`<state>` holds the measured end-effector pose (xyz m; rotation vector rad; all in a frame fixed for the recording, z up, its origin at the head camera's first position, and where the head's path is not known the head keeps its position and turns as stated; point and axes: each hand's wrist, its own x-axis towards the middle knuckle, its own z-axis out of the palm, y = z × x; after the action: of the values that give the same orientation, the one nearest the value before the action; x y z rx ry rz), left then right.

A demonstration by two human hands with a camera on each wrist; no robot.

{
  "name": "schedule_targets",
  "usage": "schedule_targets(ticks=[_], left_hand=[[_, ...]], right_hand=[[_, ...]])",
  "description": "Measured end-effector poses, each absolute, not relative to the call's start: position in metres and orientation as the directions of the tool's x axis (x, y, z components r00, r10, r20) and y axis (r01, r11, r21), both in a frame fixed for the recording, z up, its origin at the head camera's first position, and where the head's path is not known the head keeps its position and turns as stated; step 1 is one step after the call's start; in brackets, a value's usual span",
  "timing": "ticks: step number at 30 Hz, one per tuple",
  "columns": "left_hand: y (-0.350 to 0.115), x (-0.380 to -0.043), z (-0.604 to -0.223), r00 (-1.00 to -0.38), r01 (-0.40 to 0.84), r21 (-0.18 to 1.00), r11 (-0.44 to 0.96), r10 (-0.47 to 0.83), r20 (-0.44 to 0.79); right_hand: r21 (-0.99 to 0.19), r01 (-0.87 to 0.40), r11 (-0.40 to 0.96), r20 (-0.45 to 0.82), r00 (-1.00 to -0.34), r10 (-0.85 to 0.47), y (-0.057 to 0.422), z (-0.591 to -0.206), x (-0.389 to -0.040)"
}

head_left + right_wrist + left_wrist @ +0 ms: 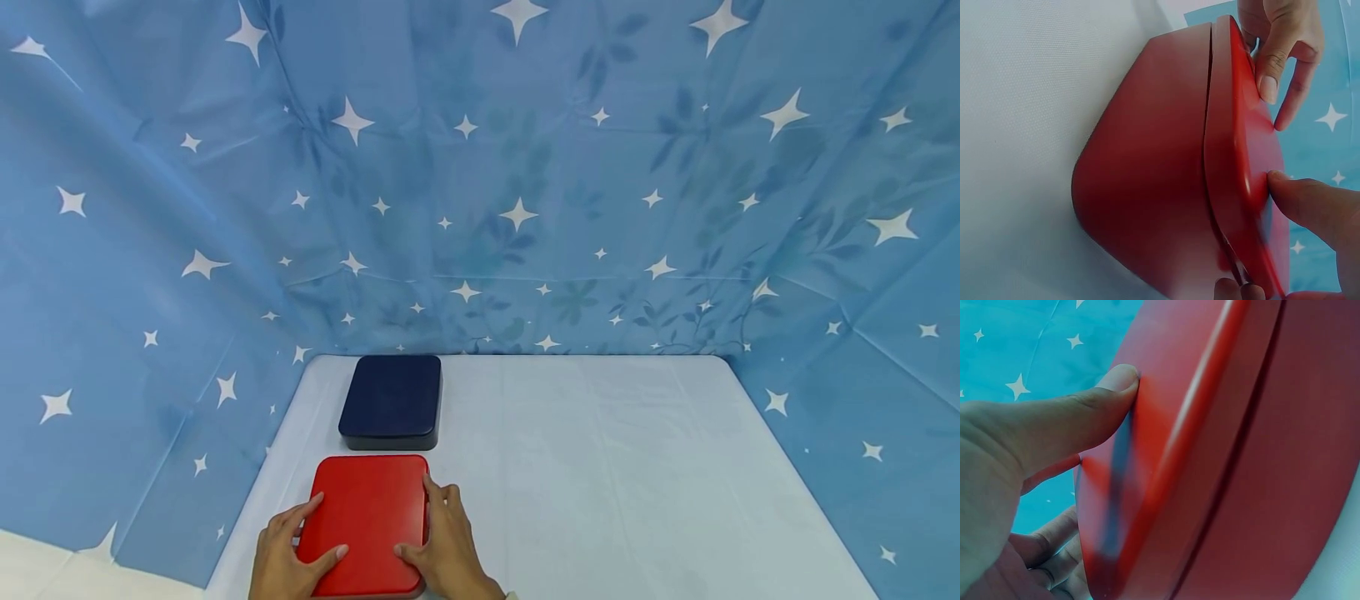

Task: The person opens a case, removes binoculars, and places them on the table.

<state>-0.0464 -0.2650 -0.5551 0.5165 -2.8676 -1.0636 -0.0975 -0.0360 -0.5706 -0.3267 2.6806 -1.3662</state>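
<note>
A square red tin with rounded corners stands on the white table, its lid (369,517) on top. The right wrist view shows its body (1147,156), with a dark seam under the lid that looks slightly wider near the right fingertips. From the left side my left hand (287,546) grips the lid, thumb and index finger on its top, other fingers at the side. My right hand (450,542) holds the opposite edge, thumb on top and fingertips at the seam. Inside the tin is hidden.
Just behind the red tin sits a similar dark navy box (392,396), closed. White table surface (615,467) stretches to the right. A blue curtain (480,167) with white stars surrounds the table at the back and both sides.
</note>
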Motion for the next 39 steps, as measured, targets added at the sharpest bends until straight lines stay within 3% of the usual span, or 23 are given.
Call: schedule_targets(ticks=[12, 27, 39], left_hand=[[-0.261, -0.046, -0.545, -0.941, -0.295, 0.632, 0.717, -0.331, -0.063], [-0.240, -0.055, -0.527, -0.953, -0.170, 0.612, 0.773, -0.287, 0.098], [-0.219, -0.063, -0.517, -0.968, -0.143, 0.638, 0.756, -0.241, 0.068]], right_hand=[[-0.832, -0.087, 0.548, -0.053, -0.971, -0.233, -0.034, -0.560, -0.097], [-0.872, -0.092, 0.480, -0.008, -0.979, -0.202, -0.006, -0.535, -0.099], [-0.873, -0.060, 0.484, -0.019, -0.988, -0.156, 0.018, -0.525, -0.098]])
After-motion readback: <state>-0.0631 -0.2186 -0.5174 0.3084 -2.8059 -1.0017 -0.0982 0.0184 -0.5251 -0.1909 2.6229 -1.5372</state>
